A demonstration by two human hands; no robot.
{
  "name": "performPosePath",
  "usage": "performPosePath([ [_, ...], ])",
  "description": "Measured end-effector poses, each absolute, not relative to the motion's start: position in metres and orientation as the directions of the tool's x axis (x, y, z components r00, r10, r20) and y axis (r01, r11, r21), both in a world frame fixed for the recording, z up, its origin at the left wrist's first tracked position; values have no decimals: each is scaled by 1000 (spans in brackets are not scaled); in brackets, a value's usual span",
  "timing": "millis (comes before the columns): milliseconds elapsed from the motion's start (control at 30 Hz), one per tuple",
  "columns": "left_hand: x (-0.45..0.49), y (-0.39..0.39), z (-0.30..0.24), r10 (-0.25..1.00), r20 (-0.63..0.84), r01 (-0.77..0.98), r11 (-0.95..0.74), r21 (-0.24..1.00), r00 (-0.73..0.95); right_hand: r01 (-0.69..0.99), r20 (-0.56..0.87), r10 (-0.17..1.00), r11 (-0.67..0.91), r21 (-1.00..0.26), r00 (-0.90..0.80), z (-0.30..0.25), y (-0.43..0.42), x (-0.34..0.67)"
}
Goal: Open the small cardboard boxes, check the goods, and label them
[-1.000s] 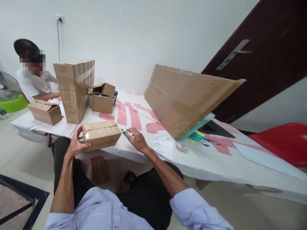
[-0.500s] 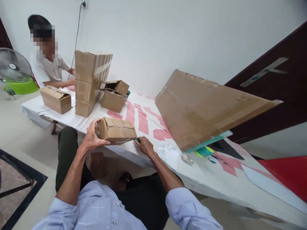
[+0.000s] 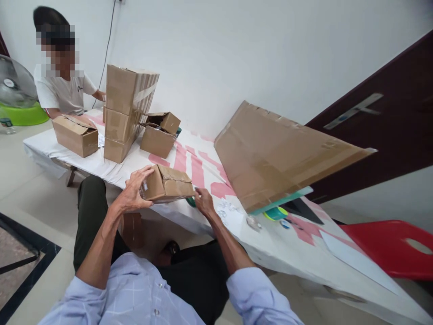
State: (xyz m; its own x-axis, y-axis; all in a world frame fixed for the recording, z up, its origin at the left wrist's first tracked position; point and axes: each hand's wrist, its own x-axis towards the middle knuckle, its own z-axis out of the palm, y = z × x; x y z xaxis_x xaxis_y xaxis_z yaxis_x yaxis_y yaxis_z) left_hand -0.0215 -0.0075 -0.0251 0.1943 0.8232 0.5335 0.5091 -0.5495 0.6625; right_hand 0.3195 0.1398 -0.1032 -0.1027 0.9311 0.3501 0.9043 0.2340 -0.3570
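My left hand (image 3: 137, 187) grips the left end of a small brown cardboard box (image 3: 177, 186), thumb below and fingers over the top. The box is held tilted above the table's front edge, with a taped seam along its upper face. At the box's right end is my right hand (image 3: 204, 201), its fingers pinched together close to the corner. What they pinch is too small to make out. A dark green round thing, perhaps a tape roll (image 3: 191, 201), shows just below the box, beside my right fingers.
Stacked cardboard boxes (image 3: 122, 108), an open box (image 3: 156, 142) and another box (image 3: 76, 137) stand on the cloth-covered table (image 3: 209, 221). A large cardboard sheet (image 3: 284, 158) leans at the wall. Clear small pieces (image 3: 226, 210) lie right. A co-worker (image 3: 64, 92) sits far left.
My right hand has come off the dark green thing and risen to the box's right end. The box has shifted slightly right in my left hand's grip. The view has shifted a little.
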Motion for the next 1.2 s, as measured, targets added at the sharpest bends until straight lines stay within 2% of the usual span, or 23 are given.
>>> performPosePath([
  [100,-20,-8,-24,861,471,529,-495,689,193,829,560,828,321,-458,-12,-64,132,312],
  [167,-14,-7,-22,871,462,529,-475,703,168,709,756,655,531,-463,3,-31,114,297],
  [267,-3,-2,-19,865,490,519,-468,715,105,610,882,406,770,-189,-240,15,75,260],
  [333,5,2,-18,858,507,520,-468,714,75,541,843,295,841,-6,-449,35,53,234],
  [400,12,5,-20,847,528,522,-480,705,65,503,738,248,853,140,-627,45,40,214],
  [500,18,9,-22,831,553,525,-494,693,52,487,568,251,816,312,-784,48,38,200],
  [633,22,11,-23,834,550,545,-481,687,43,496,439,312,767,406,-842,47,45,195],
  [933,25,12,-23,824,565,559,-490,668,46,467,334,349,787,403,-876,45,43,193],
  [1200,29,7,-11,830,553,555,-495,668,74,502,367,366,762,409,-855,41,48,189],
])
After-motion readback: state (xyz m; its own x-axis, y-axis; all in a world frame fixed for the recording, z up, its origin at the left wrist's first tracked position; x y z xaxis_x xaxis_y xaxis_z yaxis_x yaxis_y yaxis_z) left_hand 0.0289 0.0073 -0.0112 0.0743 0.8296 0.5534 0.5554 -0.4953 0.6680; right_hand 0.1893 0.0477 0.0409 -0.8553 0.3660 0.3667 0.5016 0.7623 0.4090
